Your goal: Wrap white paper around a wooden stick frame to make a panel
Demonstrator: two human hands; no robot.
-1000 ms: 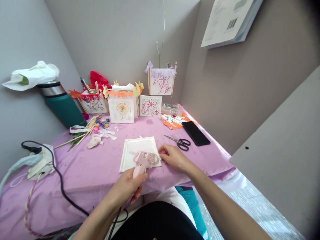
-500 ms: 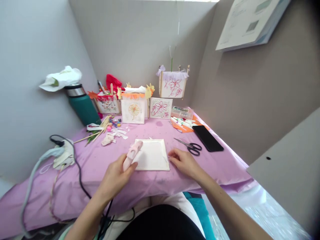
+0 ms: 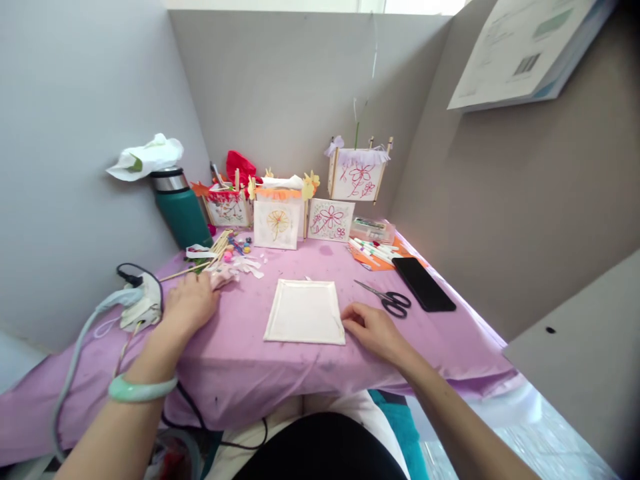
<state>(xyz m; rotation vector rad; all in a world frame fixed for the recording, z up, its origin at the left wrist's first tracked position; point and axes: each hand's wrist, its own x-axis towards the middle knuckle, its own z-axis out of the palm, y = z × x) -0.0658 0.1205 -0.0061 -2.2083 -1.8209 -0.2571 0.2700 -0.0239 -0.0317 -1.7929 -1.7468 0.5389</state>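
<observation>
A square white panel [image 3: 306, 313] with a raised, cloth-like border lies flat on the purple tablecloth. At its right edge is my right hand [image 3: 371, 332], fingers bent and closed, the tips against the border. Off to the left, my left hand [image 3: 193, 301] is low over the cloth, its fingers curled on a pink glue gun that the hand mostly hides. Just ahead of those fingers lie a crumpled pinkish scrap [image 3: 225, 273] and white paper strips [image 3: 249, 266]. Black-handled scissors [image 3: 390, 300] rest right of the panel, blades pointing left.
Behind stand decorated white panels [image 3: 277, 225] and small boxes with flower drawings [image 3: 361, 175]. Markers [image 3: 373, 250] and a black phone [image 3: 424, 285] lie on the right. A green bottle [image 3: 183, 212], thin wooden sticks [image 3: 220, 248] and a power strip with cords [image 3: 145, 303] are on the left.
My left hand has moved left with the pink glue gun, from beside the white panel to the scraps. My right hand has stayed at the panel's right edge. The view has shifted slightly.
</observation>
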